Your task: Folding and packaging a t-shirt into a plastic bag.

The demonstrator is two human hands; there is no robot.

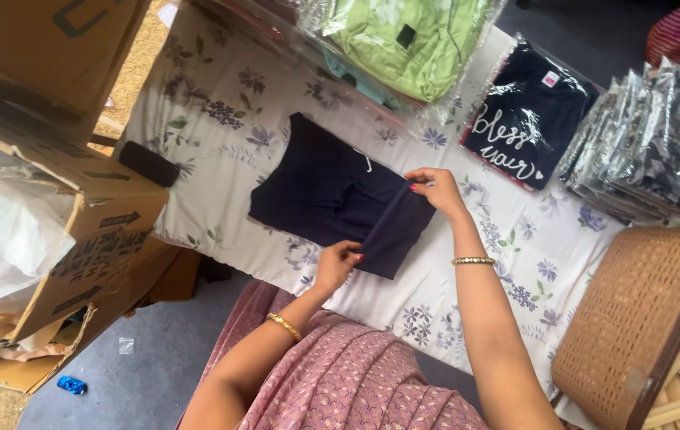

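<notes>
Covering the table, a floral sheet (220, 103) carries a folded navy garment (324, 191) at centre. Left hand (338, 261) pinches its near right edge; right hand (435, 188) pinches the far end of the same fold. Bagged garments (531, 119) lie beyond; bare sheet lies right of the fold.

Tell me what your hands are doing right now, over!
Left hand pinching near edge of dark navy garment. Right hand pinching its far edge, fold raised between them. Garment flat on floral sheet. Nothing in the way.
</notes>
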